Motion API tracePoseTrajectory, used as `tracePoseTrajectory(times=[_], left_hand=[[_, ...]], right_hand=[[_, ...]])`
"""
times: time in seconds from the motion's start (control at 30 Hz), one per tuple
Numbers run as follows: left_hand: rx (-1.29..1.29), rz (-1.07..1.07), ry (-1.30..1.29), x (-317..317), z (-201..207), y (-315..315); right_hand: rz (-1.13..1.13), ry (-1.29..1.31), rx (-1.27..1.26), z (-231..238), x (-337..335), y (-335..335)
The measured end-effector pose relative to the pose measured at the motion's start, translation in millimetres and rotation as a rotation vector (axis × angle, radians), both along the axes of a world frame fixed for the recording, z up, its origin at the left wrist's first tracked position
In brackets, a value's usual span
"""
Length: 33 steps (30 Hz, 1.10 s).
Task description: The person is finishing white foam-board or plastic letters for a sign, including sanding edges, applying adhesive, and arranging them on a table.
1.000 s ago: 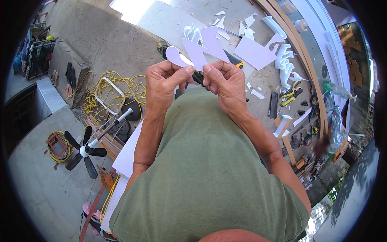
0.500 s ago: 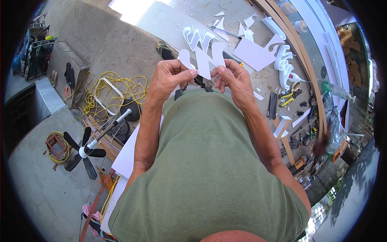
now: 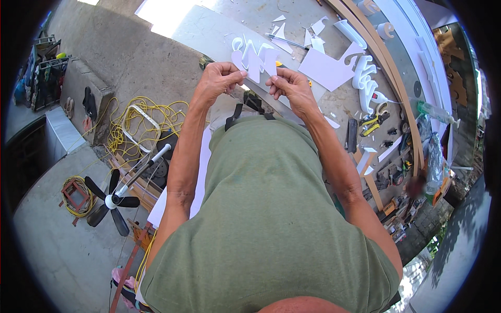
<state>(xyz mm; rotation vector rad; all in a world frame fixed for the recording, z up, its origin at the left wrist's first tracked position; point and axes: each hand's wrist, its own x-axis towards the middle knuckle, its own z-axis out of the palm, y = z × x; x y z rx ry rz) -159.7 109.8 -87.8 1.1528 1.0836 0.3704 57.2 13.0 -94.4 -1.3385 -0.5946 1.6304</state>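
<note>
"What colour's the flat letter piece at twelve o'clock?"
"Pale lilac-white. The shirt at six is plain olive green."
"And at ten?"
"Yellow cord. At eight, a black-bladed fan; at two, tan strips."

On grey bench: pale flat sheet with curved notch; just right of sheet, curled white form. Above sheet: white offcuts and slim rod. On pale grey board, left: outlined white form, partly hidden. Lower right: yellow-handled pliers near dark bar. Farther right: curved brown strips.
</note>
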Motion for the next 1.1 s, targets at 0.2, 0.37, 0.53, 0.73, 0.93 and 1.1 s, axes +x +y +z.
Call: tracePoseTrajectory(times=[0.2, 0.37, 0.53, 0.73, 0.93, 1.1], left_hand=[[-0.012, 0.030, 0.004, 1.4, -12.4, 7.5], [0.024, 0.075, 0.065, 3.9, -20.7, 18.3], [0.083, 0.087, 0.134, 6.5, -26.8, 26.2], [0.223, 0.128, 0.284, 10.5, -32.0, 24.0], [0.556, 0.142, 0.301, 1.7, -41.1, 20.2], [0.679, -0.019, 0.253, 2.7, -41.5, 21.9]], right_hand=[[-0.027, -0.082, -0.051, -4.3, -5.0, 7.8], [-0.050, -0.185, -0.081, -26.1, -6.0, 21.0], [-0.092, -0.229, -0.029, -36.8, -7.0, 35.2], [-0.114, -0.388, -0.071, -39.9, -7.5, 39.4], [-0.084, -0.469, -0.067, -33.5, -7.5, 33.3], [-0.023, -0.639, 0.081, -35.3, -6.3, 24.8]])
